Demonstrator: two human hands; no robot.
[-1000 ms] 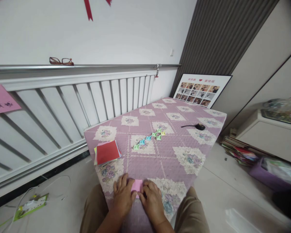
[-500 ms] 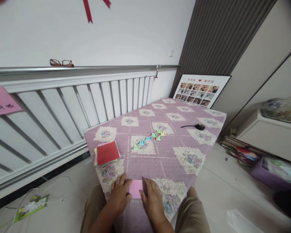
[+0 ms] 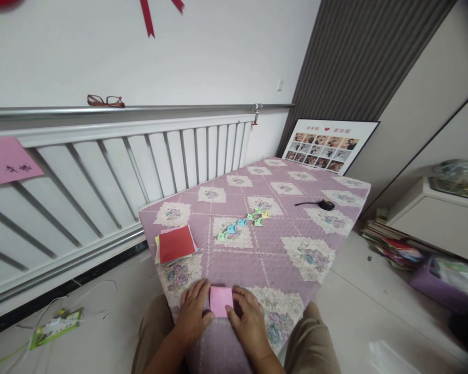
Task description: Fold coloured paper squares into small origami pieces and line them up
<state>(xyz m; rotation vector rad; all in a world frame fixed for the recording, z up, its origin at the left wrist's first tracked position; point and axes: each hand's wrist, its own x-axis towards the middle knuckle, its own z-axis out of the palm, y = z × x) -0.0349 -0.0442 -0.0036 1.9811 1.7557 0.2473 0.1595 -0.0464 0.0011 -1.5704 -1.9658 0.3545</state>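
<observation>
A small folded square of pink paper [image 3: 221,302] lies on the tablecloth in front of me, and a thin darker line along its top edge shows a layer slightly lifted. My left hand [image 3: 195,309] rests flat along the left side of the square, fingers stretched forward and the thumb near its lower left corner. On the other side, my right hand [image 3: 249,314] has its thumb on the lower right edge and its fingers bent at the upper right, gripping the paper. Farther off, several small folded paper pieces [image 3: 242,222], green, blue and yellow, lie in a row.
Left of the folded pieces lies a stack of coloured paper sheets [image 3: 176,244], red on top. A black round object with a strap [image 3: 326,205] sits at the right. The patterned tablecloth [image 3: 237,267] covers the table; a white radiator [image 3: 159,156] runs along its left side.
The whole view has shifted slightly. The pink square's top edge now shows a slightly raised layer, and my right fingers have bent in closer to its right edge. My left hand stays nearly still.
</observation>
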